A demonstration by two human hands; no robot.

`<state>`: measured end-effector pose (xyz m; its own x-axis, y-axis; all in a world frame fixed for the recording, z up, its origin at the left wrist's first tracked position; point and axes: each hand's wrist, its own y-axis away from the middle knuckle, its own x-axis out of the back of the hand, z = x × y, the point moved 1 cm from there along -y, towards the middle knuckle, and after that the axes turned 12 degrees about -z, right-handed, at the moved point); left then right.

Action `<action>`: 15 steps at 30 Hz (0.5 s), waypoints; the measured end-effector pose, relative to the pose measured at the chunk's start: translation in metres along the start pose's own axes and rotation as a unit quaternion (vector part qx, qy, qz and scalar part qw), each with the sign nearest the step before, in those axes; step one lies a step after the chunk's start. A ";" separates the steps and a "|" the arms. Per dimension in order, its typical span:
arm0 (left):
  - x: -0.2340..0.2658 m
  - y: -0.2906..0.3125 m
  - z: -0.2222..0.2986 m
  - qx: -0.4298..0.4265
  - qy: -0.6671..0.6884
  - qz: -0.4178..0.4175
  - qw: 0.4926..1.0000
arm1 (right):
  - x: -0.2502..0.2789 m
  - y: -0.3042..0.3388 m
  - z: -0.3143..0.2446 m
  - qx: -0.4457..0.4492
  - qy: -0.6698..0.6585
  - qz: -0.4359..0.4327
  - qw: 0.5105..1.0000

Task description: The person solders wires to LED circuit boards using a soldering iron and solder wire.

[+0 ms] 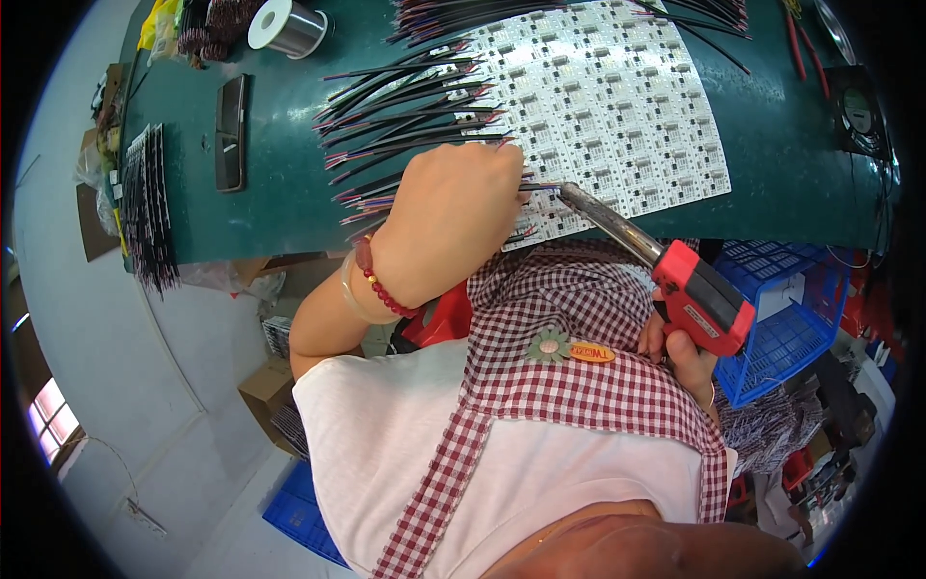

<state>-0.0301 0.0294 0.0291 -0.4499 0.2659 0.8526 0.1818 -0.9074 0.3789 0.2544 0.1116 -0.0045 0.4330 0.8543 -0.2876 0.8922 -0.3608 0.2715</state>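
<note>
A large white sheet of small circuit boards (617,106) lies on the green table, with rows of black-sleeved wires (405,111) sticking out past its left side. Over the sheet's near left edge is my left hand (461,198), its fingers closed on a thin wire (542,185) whose end points right. My right hand (680,355) is wrapped round the handle of a red and black soldering gun (702,299). The gun's metal tip meets or nearly meets the wire's end over the sheet. The fingertips of my left hand are mostly hidden behind the hand itself.
On the green table (289,212) are a solder wire spool (289,29), a dark phone-like slab (231,133) and a wire bundle (148,207) over the left edge. Tweezers-like red tools (808,53) and a black device (858,111) are at right. A blue crate (791,328) stands below.
</note>
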 end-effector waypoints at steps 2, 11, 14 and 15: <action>-0.001 0.001 0.000 0.003 0.002 0.004 1.000 | 0.000 0.000 -0.001 -0.018 0.002 0.002 1.000; -0.008 0.006 0.002 -0.021 0.033 0.058 0.998 | 0.001 0.003 -0.002 -0.031 0.003 -0.004 0.999; -0.010 0.006 0.002 -0.023 0.019 0.064 0.997 | -0.001 0.003 -0.004 -0.034 0.008 0.005 0.999; -0.011 0.006 0.002 -0.023 0.019 0.064 0.997 | -0.001 0.003 -0.004 -0.034 0.008 0.005 0.999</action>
<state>-0.0222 0.0222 0.0231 -0.4592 0.1341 0.8782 0.2005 -0.9474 0.2495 0.2564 0.1112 0.0003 0.4391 0.8568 -0.2703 0.8769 -0.3432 0.3364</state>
